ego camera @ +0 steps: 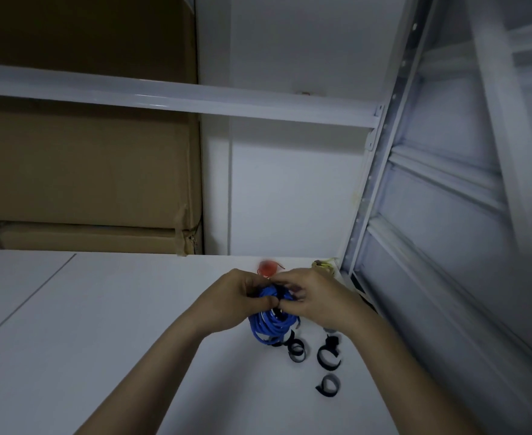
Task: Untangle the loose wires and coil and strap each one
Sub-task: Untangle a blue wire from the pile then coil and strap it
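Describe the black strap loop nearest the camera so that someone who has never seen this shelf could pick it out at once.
Start at the white shelf surface where both hands hold the blue cable coil. Below and right of the coil lie three loose black strap loops. The wanted strap loop is the lowest of them, lying alone nearest the camera, apart from the other two strap loops nearer the coil.

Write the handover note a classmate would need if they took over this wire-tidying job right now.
Left hand and right hand: both grip the top of the coiled blue wire above the white table.
Behind the hands: a red wire bundle and a yellow wire bundle, too blurred to tell if strapped.
Three loose black looped straps lie near the coil.
Done: blue wire coiled.
Left: confirm its strap, check the rest.
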`<state>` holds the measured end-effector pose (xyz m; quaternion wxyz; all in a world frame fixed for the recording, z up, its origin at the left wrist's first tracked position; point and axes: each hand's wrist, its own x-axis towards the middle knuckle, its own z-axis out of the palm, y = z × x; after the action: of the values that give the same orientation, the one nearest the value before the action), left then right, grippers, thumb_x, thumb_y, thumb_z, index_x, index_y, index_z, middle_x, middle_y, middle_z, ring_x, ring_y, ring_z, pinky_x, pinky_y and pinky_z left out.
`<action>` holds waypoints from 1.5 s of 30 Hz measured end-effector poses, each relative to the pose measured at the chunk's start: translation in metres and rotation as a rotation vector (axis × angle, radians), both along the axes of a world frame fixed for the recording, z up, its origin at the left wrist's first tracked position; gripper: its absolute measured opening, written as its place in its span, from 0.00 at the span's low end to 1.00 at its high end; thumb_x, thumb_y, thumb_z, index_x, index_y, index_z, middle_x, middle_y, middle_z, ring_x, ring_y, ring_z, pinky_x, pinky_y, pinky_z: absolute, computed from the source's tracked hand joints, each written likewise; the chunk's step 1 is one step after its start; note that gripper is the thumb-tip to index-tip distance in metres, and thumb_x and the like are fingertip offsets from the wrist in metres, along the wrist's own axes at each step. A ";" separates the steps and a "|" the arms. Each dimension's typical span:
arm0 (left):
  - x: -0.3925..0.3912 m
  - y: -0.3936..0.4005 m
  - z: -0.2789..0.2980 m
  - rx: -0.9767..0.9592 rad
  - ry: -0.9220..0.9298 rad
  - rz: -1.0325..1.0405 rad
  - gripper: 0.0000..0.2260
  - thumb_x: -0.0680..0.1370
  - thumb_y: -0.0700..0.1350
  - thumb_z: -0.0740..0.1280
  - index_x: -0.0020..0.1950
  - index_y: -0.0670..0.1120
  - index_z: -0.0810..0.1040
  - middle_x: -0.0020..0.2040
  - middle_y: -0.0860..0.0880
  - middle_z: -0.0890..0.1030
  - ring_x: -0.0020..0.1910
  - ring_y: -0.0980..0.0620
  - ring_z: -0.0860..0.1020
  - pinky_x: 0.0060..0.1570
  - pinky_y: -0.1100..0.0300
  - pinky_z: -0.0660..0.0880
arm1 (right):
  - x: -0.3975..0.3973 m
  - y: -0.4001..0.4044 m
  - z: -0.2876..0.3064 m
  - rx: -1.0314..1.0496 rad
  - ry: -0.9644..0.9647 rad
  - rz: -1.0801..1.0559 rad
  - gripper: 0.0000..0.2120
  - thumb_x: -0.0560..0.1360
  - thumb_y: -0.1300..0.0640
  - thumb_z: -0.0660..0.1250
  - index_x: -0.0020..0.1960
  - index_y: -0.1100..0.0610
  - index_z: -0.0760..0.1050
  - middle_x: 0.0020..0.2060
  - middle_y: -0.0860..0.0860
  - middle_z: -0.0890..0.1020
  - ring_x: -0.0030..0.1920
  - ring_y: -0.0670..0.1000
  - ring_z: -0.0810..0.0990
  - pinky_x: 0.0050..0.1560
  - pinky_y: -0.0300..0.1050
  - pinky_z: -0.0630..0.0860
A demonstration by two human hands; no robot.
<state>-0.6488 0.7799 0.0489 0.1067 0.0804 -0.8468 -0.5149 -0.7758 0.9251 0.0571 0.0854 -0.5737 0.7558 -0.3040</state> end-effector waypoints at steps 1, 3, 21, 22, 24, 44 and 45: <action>0.001 0.000 0.000 0.003 0.003 0.003 0.07 0.76 0.42 0.70 0.50 0.53 0.84 0.44 0.54 0.85 0.46 0.57 0.83 0.52 0.57 0.80 | 0.002 -0.001 0.000 0.003 0.048 -0.001 0.14 0.72 0.55 0.69 0.58 0.48 0.79 0.39 0.40 0.80 0.39 0.42 0.78 0.44 0.49 0.79; 0.002 0.002 -0.001 0.014 0.016 0.021 0.06 0.76 0.42 0.70 0.48 0.53 0.84 0.43 0.53 0.85 0.45 0.57 0.83 0.50 0.59 0.80 | 0.005 -0.004 0.000 0.001 0.130 -0.011 0.14 0.70 0.56 0.69 0.56 0.49 0.79 0.34 0.40 0.77 0.36 0.43 0.76 0.40 0.50 0.78; -0.009 -0.009 -0.024 0.309 -0.108 0.184 0.16 0.79 0.49 0.65 0.46 0.37 0.82 0.42 0.41 0.84 0.41 0.52 0.81 0.46 0.63 0.80 | 0.014 -0.004 -0.039 -0.229 0.265 -0.058 0.18 0.69 0.64 0.71 0.59 0.60 0.78 0.51 0.55 0.82 0.53 0.53 0.79 0.53 0.41 0.75; -0.009 -0.008 -0.026 0.308 -0.089 0.186 0.14 0.80 0.48 0.65 0.46 0.37 0.83 0.44 0.41 0.84 0.41 0.52 0.81 0.47 0.62 0.79 | 0.014 -0.004 -0.040 -0.212 0.226 -0.087 0.19 0.70 0.63 0.71 0.60 0.58 0.76 0.53 0.53 0.81 0.54 0.52 0.78 0.53 0.41 0.75; -0.010 -0.006 -0.032 0.303 -0.069 0.190 0.11 0.80 0.45 0.64 0.47 0.39 0.83 0.44 0.43 0.84 0.41 0.53 0.81 0.46 0.63 0.79 | 0.013 -0.003 -0.044 -0.139 0.156 -0.137 0.18 0.72 0.61 0.69 0.60 0.54 0.70 0.54 0.51 0.79 0.54 0.50 0.77 0.51 0.42 0.76; -0.031 -0.004 -0.042 0.046 -0.020 0.159 0.11 0.71 0.53 0.74 0.51 0.51 0.83 0.47 0.50 0.83 0.48 0.53 0.81 0.48 0.57 0.79 | -0.020 -0.016 -0.054 -0.184 0.060 -0.104 0.07 0.70 0.62 0.72 0.48 0.61 0.78 0.43 0.50 0.80 0.43 0.50 0.77 0.44 0.50 0.77; -0.033 -0.005 -0.043 0.024 -0.004 0.189 0.10 0.71 0.51 0.74 0.50 0.51 0.82 0.47 0.49 0.83 0.47 0.53 0.81 0.47 0.57 0.79 | -0.022 -0.019 -0.053 -0.181 0.051 -0.109 0.07 0.70 0.62 0.72 0.48 0.60 0.78 0.42 0.48 0.79 0.43 0.49 0.77 0.44 0.49 0.77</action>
<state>-0.6821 0.7747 0.0061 0.1524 0.1623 -0.8293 -0.5126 -0.7979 0.9058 0.0040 -0.0028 -0.5446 0.7572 -0.3607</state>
